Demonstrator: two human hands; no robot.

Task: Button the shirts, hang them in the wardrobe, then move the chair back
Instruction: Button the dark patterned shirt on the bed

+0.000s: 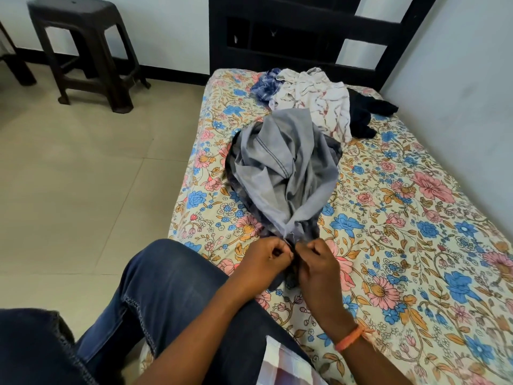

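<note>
My blue-denim knee (172, 287) sits nearest. Just past it my left hand (266, 258) and right hand (316, 262) both pinch the near edge of the crumpled grey cotton shirt (280, 165). Its length runs straight away from me up the floral-sheeted bed (416, 218), equally near both hands.

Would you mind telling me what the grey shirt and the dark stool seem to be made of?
Grey shirt: thin woven cloth, probably cotton, matte; it creases softly and shows a stitched seam. Stool: looks like moulded plastic, dark brown with a dull sheen, legs and top formed as one piece.
</note>
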